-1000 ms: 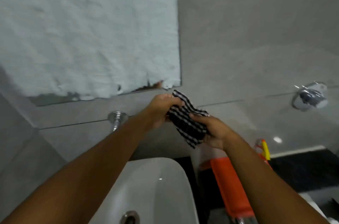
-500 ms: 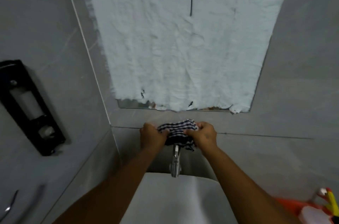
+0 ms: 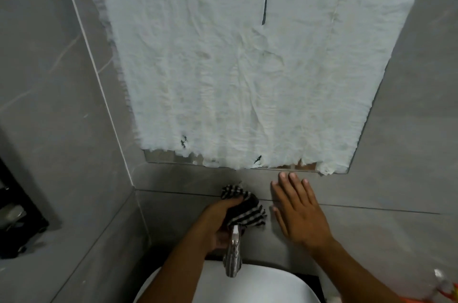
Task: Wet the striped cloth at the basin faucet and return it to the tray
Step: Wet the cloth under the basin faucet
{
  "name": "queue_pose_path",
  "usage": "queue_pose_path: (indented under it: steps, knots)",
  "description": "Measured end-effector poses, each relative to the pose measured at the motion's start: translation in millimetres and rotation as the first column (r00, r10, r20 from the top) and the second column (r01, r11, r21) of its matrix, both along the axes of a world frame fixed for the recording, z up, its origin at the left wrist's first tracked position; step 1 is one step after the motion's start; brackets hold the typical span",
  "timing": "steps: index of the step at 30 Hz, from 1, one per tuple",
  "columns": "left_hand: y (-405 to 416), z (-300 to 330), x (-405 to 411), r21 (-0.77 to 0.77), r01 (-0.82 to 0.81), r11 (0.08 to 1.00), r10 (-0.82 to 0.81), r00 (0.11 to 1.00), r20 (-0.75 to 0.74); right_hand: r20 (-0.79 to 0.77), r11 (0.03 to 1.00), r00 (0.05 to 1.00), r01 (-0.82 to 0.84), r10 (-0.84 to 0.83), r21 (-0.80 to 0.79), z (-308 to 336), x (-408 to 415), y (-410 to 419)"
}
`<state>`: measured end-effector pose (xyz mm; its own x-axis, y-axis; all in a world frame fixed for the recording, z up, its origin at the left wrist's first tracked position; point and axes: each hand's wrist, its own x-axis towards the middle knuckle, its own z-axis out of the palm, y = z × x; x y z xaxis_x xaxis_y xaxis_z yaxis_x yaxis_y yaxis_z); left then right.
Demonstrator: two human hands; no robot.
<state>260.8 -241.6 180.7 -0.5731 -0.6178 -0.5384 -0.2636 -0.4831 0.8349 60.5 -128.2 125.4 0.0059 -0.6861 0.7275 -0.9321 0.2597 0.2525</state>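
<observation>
The black-and-white striped cloth is bunched in my left hand, held against the grey wall just above the chrome faucet. The faucet sticks out over the white basin at the bottom of the view. No water stream shows. My right hand is flat and spread beside the cloth on the right, apart from it, holding nothing. The tray is only a sliver of orange at the bottom right corner.
A mirror covered with crumpled white paper fills the wall above. A black wall fixture hangs on the left wall. Grey tiled walls meet in a corner left of the faucet.
My right hand has let go of the cloth and spread open to its right. My left hand alone now holds the cloth, lowered closer to the faucet. The view has tilted slightly down.
</observation>
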Motion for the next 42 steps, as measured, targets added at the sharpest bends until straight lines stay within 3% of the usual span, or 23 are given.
queue_pose_path:
  steps: [1,3,4,5,6,7,8,9,10,11,12,13,15,16,17,19,22,24,27,32,37,40,42]
  knots:
    - [-1,-1,-1,-0.013,-0.004,1.0,0.004,1.0,-0.009,-0.051,1.0,0.999,0.015,-0.015,-0.006,-6,-6,-5]
    - [-5,-2,-13,-0.385,0.074,0.92,0.02,0.972,0.234,-0.119,0.998,0.992,0.031,-0.038,-0.059,-18,-15,-14]
    - [3,2,-17,-0.551,0.308,0.776,0.006,0.869,0.494,-0.135,0.996,0.99,0.031,-0.043,-0.084,-23,-17,-18]
    - [10,6,-26,-0.595,0.561,0.575,0.044,0.705,0.707,-0.144,0.995,0.988,0.031,-0.045,-0.1,-28,-20,-22]
    - [15,10,-37,-0.572,0.67,0.474,0.097,0.605,0.79,-0.146,0.994,0.988,0.028,-0.044,-0.11,-31,-23,-26]
    - [15,17,-44,-0.551,0.678,0.486,0.115,0.576,0.81,-0.142,0.993,0.989,0.024,-0.041,-0.119,-34,-25,-29]
    - [10,20,-44,-0.573,0.588,0.571,0.075,0.657,0.75,-0.134,0.992,0.99,0.018,-0.034,-0.123,-35,-26,-30]
    - [0,20,-39,-0.575,0.43,0.696,0.0,0.801,0.598,-0.124,0.992,0.992,0.012,-0.028,-0.125,-35,-27,-30]
    - [-10,21,-33,-0.422,0.253,0.871,-0.089,0.925,0.37,-0.118,0.992,0.993,0.012,-0.027,-0.126,-34,-28,-30]
    - [-18,16,-25,-0.154,0.165,0.974,-0.146,0.981,0.124,-0.118,0.992,0.993,0.015,-0.03,-0.125,-32,-29,-30]
    - [-19,12,-17,0.079,0.142,0.987,-0.139,0.989,-0.038,-0.121,0.993,0.992,0.017,-0.031,-0.119,-32,-29,-30]
    - [-17,11,-11,0.149,0.151,0.977,-0.136,0.985,-0.11,-0.121,0.995,0.992,0.016,-0.028,-0.103,-31,-29,-29]
    - [-11,8,-13,-0.035,0.164,0.986,-0.163,0.986,0.035,-0.12,0.996,0.992,0.024,-0.034,-0.091,-30,-28,-28]
    - [-4,10,-18,-0.255,0.159,0.954,-0.094,0.964,0.249,-0.124,0.994,0.991,0.031,-0.044,-0.107,-29,-27,-29]
    - [7,11,-20,-0.464,0.228,0.856,0.002,0.896,0.444,-0.125,0.992,0.991,0.033,-0.049,-0.125,-27,-25,-30]
    - [29,6,-15,-0.641,0.421,0.642,0.147,0.753,0.642,-0.115,0.99,0.992,0.032,-0.048,-0.135,-26,-23,-28]
    - [61,-15,15,-0.737,0.248,0.629,0.186,0.872,0.452,-0.13,0.991,0.991,0.028,-0.045,-0.129,-25,-21,-27]
    - [82,-30,40,-0.736,0.097,0.67,0.181,0.94,0.289,-0.129,0.99,0.991,0.012,-0.031,-0.143,-24,-19,-28]
    - [99,-47,52,-0.657,0.156,0.737,0.17,0.899,0.404,-0.133,0.988,0.99,0.032,-0.053,-0.154,-24,-18,-28]
    - [77,-18,28,-0.796,0.234,0.558,0.254,0.866,0.432,-0.129,0.99,0.991,0.029,-0.047,-0.139,-27,-20,-28]
    - [17,23,-19,-0.649,0.336,0.682,0.046,0.867,0.497,-0.125,0.989,0.99,0.041,-0.059,-0.141,-28,-20,-29]
    - [-3,26,-27,-0.476,0.248,0.844,-0.081,0.936,0.344,-0.139,0.989,0.989,0.024,-0.045,-0.147,-26,-20,-29]
    - [1,12,-19,-0.457,0.119,0.882,-0.021,0.977,0.214,-0.142,0.989,0.989,0.02,-0.041,-0.147,-25,-20,-28]
